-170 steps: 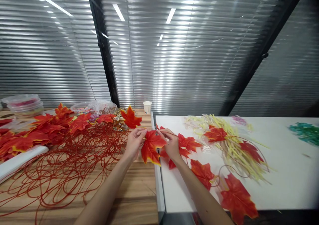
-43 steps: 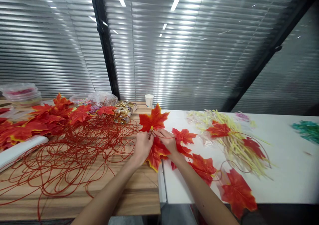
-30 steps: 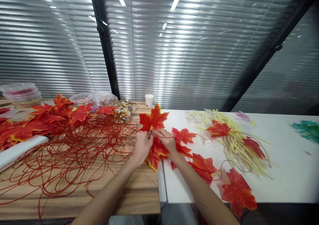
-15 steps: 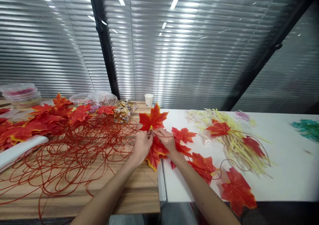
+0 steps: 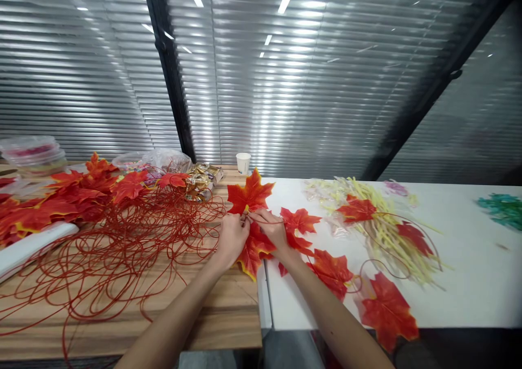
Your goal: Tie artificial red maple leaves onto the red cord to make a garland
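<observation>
My left hand (image 5: 234, 235) and my right hand (image 5: 272, 228) meet near the seam between two tables. The fingers of both are pinched together at the yellow stem of a red maple leaf (image 5: 250, 192), which points away from me. A red cord passes across my right fingers. Under and beside my hands lie more red leaves, one (image 5: 255, 249) between my wrists and another (image 5: 300, 220) just right of my right hand. A big tangle of red cord (image 5: 122, 244) spreads to the left. The fingertips partly hide the stem and cord.
Red leaves (image 5: 53, 203), a white object (image 5: 36, 246), plastic tubs (image 5: 35, 154) and gold packets (image 5: 200, 181) are left. A paper cup (image 5: 243, 163) stands behind. Yellow strips (image 5: 383, 227), strung leaves (image 5: 389, 312) and green pieces (image 5: 501, 210) lie right.
</observation>
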### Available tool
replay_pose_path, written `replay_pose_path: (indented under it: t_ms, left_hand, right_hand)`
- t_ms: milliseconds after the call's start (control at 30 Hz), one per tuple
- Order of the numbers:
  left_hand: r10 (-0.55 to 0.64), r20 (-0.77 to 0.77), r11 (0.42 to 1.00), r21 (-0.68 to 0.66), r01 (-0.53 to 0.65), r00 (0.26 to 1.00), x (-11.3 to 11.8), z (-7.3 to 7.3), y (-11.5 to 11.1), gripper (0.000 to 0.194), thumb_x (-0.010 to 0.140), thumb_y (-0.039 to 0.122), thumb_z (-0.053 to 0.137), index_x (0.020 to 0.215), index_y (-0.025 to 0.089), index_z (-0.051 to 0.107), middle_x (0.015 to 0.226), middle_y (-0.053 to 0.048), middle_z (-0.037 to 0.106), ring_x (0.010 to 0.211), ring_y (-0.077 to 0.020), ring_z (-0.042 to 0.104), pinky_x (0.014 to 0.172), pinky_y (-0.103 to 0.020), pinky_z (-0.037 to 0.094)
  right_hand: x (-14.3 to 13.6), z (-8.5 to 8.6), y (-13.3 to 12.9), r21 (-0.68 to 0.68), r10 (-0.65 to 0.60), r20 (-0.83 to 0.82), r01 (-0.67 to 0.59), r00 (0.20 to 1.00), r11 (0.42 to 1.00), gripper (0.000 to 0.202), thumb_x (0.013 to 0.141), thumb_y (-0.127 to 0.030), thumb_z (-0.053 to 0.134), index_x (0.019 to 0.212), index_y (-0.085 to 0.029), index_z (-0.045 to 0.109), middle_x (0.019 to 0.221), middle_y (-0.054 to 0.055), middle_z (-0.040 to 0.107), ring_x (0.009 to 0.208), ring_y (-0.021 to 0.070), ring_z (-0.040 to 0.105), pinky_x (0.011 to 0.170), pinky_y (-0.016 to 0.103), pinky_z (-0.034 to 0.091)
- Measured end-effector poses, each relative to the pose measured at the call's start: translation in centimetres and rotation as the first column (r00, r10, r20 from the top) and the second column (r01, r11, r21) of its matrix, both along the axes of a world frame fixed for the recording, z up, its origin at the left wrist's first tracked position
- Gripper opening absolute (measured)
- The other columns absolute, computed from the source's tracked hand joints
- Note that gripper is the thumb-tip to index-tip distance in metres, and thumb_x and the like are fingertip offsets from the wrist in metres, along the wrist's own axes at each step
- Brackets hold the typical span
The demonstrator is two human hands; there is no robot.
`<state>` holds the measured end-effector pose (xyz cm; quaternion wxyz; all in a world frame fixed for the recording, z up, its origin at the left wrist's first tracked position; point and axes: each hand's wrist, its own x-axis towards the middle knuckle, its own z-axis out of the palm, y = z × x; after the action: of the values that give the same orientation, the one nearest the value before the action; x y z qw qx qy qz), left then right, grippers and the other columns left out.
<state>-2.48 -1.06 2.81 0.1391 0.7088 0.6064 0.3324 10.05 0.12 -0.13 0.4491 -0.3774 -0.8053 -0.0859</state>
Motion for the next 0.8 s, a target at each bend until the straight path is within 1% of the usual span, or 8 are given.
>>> replay_pose_path:
  t_ms: [200,367,533,800]
  left_hand:
    - [-0.01,-0.03,1.0,0.01,0.01,1.0,-0.04,-0.1,0.13,0.025,0.075,0.014,0.042,0.056,0.013,0.058,0.054,-0.006,0.058,0.046,-0.0104,0.047,0.049,-0.023,0.027]
    - [-0.017,-0.045,1.0,-0.002,0.017,0.999,-0.03,0.16,0.05,0.026,0.075,0.013,0.041,0.056,0.012,0.059,0.054,-0.006,0.059,0.046,-0.0107,0.046,0.049,-0.023,0.027]
    - [-0.032,-0.02,0.999,-0.024,0.032,0.999,0.02,0.4,0.0,0.026,0.074,0.013,0.041,0.056,0.012,0.06,0.054,-0.006,0.059,0.046,-0.0107,0.047,0.051,-0.023,0.029]
    - [-0.033,0.014,0.999,-0.007,0.033,0.999,0.01,0.23,-0.04,0.026,0.073,0.012,0.042,0.052,0.013,0.057,0.051,-0.005,0.057,0.045,-0.0105,0.046,0.049,-0.023,0.029]
  right_hand:
    - [-0.06,0.08,0.03,-0.015,0.025,-0.014,-0.025,1.0,1.0,0.022,0.084,-0.014,0.042,0.095,-0.016,0.061,0.081,0.005,0.061,0.071,0.0141,0.056,0.059,0.024,0.045]
    - [-0.03,-0.08,0.11,-0.039,0.033,-0.014,-0.034,0.999,0.999,0.022,0.083,-0.014,0.044,0.096,-0.016,0.061,0.084,0.005,0.061,0.072,0.0143,0.056,0.059,0.024,0.045]
    - [-0.01,-0.31,0.2,-0.072,0.031,-0.033,-0.034,0.999,0.997,0.024,0.083,-0.013,0.043,0.099,-0.017,0.061,0.084,0.005,0.061,0.071,0.0135,0.056,0.059,0.023,0.045]
    - [-0.02,-0.18,0.08,-0.098,0.04,-0.046,-0.044,0.998,0.994,0.024,0.083,-0.013,0.044,0.099,-0.018,0.061,0.084,0.004,0.061,0.07,0.0136,0.055,0.059,0.023,0.045]
